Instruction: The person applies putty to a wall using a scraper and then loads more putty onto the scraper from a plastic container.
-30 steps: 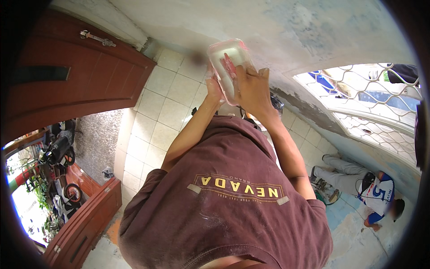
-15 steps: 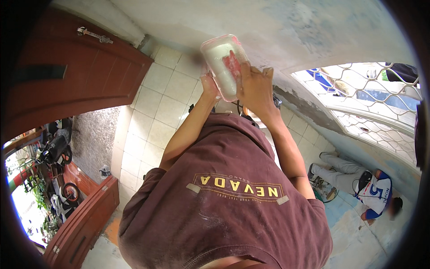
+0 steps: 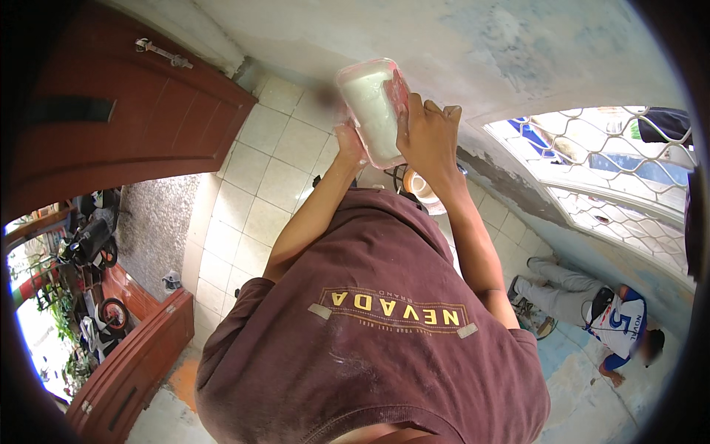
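In front of my chest my left hand (image 3: pixel 349 146) grips the near left side of a shallow, pinkish see-through tray (image 3: pixel 342 83). Smooth white paste (image 3: pixel 376 118) covers much of the inside. My right hand (image 3: pixel 431 137) is closed on a flat red scraper (image 3: pixel 397 90), its blade smeared with white and lying along the tray's right side. My palm hides most of the scraper's grip end. Both forearms reach forward over a maroon shirt.
Ahead stands a patchy plastered wall (image 3: pixel 414 33), with a grilled window (image 3: pixel 606 163) to the right. A brown door (image 3: pixel 155 111) stands at left, motorbikes (image 3: pixel 96 229) beyond the doorway. A round orange-rimmed container (image 3: pixel 419 183) sits below my right forearm. Another person (image 3: pixel 621 318) is at the right wall.
The red scraper has shifted from the middle of the paste to the tray's right edge and turned more edge-on. The other person's arm has moved slightly.
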A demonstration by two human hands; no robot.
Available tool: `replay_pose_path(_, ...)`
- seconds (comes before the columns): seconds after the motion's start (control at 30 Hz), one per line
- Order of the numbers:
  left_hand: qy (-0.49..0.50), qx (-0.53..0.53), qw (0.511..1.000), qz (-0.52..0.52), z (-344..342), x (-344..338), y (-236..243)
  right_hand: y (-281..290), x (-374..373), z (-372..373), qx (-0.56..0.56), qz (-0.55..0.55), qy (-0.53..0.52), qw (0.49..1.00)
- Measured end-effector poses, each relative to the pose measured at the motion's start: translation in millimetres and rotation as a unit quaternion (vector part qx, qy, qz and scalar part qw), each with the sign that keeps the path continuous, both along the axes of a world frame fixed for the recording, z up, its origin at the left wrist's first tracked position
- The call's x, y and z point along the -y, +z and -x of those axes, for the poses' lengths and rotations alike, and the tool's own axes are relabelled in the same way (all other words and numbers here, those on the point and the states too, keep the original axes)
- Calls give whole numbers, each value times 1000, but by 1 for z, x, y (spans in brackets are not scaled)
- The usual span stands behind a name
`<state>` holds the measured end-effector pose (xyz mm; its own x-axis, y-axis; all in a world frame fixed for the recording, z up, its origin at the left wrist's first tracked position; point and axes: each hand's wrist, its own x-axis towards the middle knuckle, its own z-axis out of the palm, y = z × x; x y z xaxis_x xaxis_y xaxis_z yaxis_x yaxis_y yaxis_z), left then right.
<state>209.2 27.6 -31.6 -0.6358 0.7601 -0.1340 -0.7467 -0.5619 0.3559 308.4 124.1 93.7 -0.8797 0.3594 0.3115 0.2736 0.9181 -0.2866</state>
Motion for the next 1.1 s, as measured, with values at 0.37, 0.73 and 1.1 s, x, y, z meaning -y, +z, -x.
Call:
replay_pose_path(0.37, -5, 38, 999, -7, -3, 9, 1, -7, 5, -9, 4, -17, 33, 999)
replay_pose_path(0.73, -6, 17, 1000, 6, -3, 12, 1, 12, 1, -19, 12, -3, 33, 999)
replay_pose_path(1.1, -25, 9, 1000, 5, -5, 10, -9, -27, 21, -4, -32, -32, 34, 998)
